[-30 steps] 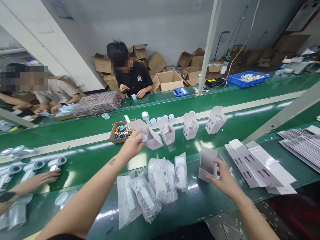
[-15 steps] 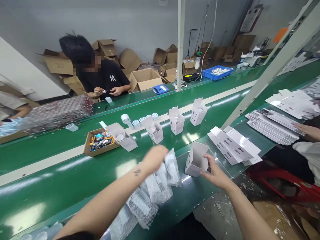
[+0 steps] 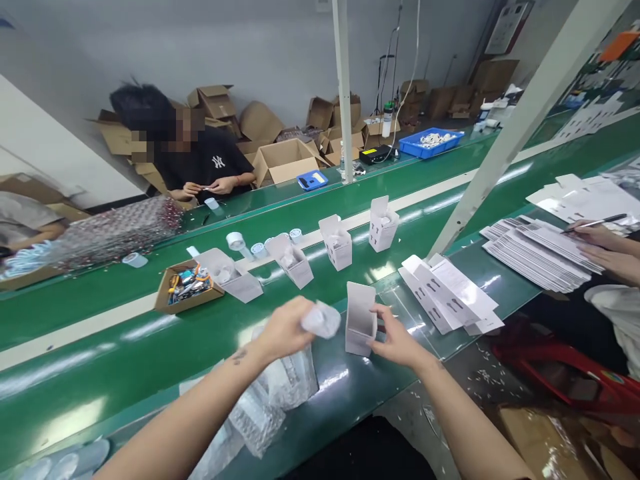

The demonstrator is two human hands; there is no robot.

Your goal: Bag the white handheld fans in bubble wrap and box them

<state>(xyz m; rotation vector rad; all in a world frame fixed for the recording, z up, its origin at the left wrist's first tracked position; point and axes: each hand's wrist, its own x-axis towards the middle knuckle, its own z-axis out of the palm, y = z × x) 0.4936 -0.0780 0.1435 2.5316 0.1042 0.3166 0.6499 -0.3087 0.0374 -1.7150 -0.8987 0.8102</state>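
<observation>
My left hand is closed around a bubble-wrapped packet, raised above the bench edge just left of an open white box. My right hand grips that box by its right side, thumb and fingers on its wall; its flap stands up and its opening faces me. Below my left forearm lie several more bubble-wrapped packets, partly hidden by the arm. To the right of my right hand, flat white printed cartons lie overlapped on the bench.
Several open white boxes stand in a row on the green belt. A cardboard tray of small parts sits left of them. A slanted post rises at right. Another person's hand holds a pen over stacked cartons.
My left hand has lifted a bubble-wrapped packet from the pile and brought it near the box. My right hand has turned the box so its opening faces me. The view has shifted slightly.
</observation>
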